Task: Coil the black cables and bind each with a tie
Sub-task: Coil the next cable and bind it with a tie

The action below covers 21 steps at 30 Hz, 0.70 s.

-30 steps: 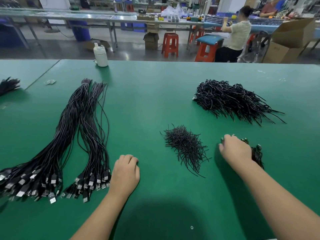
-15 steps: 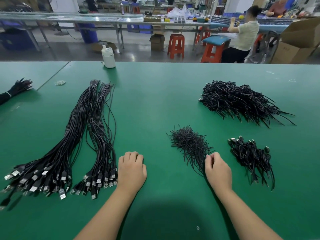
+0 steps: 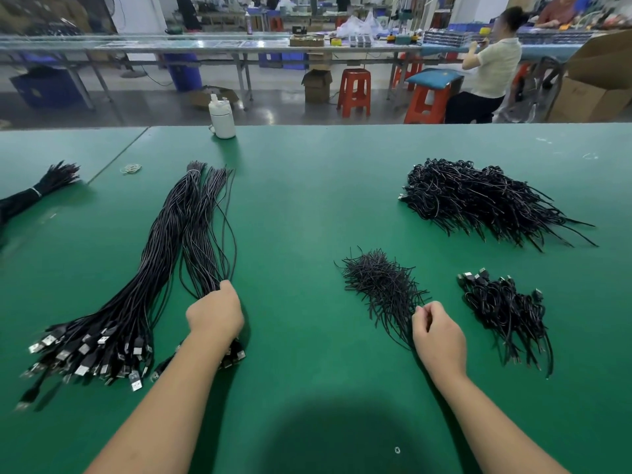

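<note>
Item 1, far left: bound bundle (image 3: 37,191) of black leads, lying at the edge of the green table (image 3: 307,186), well apart from the work.

Item 2, left of centre: loose black cables (image 3: 143,285) in two long sheaves, side by side. Long axis runs from near-left to far-centre; plug ends fan toward the person at lower left, bare tails point away toward the white bottle (image 3: 222,118). Left hand (image 3: 215,314) rests on the right-hand sheaf, fingers curled over its strands just above the plugs; it appears to grasp one or several (count cannot be told).

Item 3, centre-right: pile of ties (image 3: 379,285). Right hand (image 3: 439,333) at its near edge, thumb and fingertips pinched on what looks like a single tie.

Item 4, right: small heap of coiled cables (image 3: 506,313); larger heap (image 3: 478,196) beyond.

Handling note: step judged to be drawing one cable and one tie. Best to separate a single strand near its plug and pull along the sheaf's axis, so neighbours do not drag or tangle.
</note>
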{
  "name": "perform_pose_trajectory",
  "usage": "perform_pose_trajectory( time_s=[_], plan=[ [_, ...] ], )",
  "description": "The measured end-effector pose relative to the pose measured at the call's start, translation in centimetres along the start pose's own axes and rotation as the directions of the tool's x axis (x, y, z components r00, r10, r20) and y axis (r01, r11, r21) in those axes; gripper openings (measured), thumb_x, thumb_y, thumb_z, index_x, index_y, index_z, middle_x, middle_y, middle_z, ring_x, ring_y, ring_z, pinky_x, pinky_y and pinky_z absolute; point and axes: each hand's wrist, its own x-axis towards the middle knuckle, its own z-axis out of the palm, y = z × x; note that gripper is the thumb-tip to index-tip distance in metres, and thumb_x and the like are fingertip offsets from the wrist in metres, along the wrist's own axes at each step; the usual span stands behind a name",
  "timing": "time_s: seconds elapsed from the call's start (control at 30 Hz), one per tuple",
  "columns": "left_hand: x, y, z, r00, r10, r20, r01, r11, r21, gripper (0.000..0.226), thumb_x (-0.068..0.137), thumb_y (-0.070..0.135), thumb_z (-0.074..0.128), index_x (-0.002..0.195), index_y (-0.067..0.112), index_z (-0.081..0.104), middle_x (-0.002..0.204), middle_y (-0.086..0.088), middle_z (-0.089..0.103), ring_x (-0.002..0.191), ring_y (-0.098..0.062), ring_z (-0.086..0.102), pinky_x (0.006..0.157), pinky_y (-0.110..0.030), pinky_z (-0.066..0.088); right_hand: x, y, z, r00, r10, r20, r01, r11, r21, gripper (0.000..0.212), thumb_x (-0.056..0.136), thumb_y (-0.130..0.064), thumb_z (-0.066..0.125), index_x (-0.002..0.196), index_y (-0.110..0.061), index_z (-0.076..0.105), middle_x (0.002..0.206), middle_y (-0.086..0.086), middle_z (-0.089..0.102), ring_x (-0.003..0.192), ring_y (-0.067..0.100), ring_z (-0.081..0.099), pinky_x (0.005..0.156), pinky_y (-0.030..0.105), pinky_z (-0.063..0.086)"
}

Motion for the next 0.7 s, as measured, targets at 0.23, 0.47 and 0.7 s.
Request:
perform_pose_trajectory(
  time_s=[0.23, 0.47, 0.7],
  plan=[
    [-0.8, 1.1, -0.5, 0.99, 0.134, 0.047, -0.128, 0.985, -0.114, 0.027, 0.092, 0.013, 0.044, 0.117, 0.017, 0.054, 0.095, -0.002, 0.064, 0.081, -0.022, 0.061, 0.065, -0.032, 0.051, 0.0, 0.1, 0.0, 1.0, -0.011, 0.003, 0.011, 1.0, -0.001, 0.026, 0.099, -0.03, 0.046, 0.073, -0.025, 0.045, 0.053, -0.005, 0.052, 0.045, 0.015, 0.048, 0.045, 0.027, 0.029],
    [-2.9, 4.4, -0.1, 0.907, 0.42, 0.028, -0.369, 0.824, -0.429, 0.034, 0.091, 0.007, 0.043, 0.106, 0.018, 0.071, 0.097, -0.001, 0.069, 0.071, -0.013, 0.061, 0.067, -0.023, 0.048, -0.2, 0.0, -0.2, 1.0, -0.01, 0.0, 0.01, 1.0, 0.02, 0.027, 0.098, -0.03, 0.048, 0.072, -0.024, 0.045, 0.054, -0.005, 0.052, 0.048, 0.016, 0.05, 0.048, 0.029, 0.029],
    [-4.5, 5.6, 1.3, 0.795, 0.535, -0.285, -0.588, 0.795, -0.149, 0.026, 0.096, 0.051, 0.049, 0.094, 0.026, 0.054, 0.088, 0.006, 0.059, 0.084, -0.021, 0.062, 0.065, -0.033, 0.044, -0.3, -0.3, -0.5, 1.0, 0.0, -0.008, 0.0, 0.998, 0.063, 0.023, 0.096, -0.025, 0.052, 0.074, -0.025, 0.048, 0.056, -0.005, 0.053, 0.048, 0.014, 0.048, 0.047, 0.027, 0.031]
  ],
)
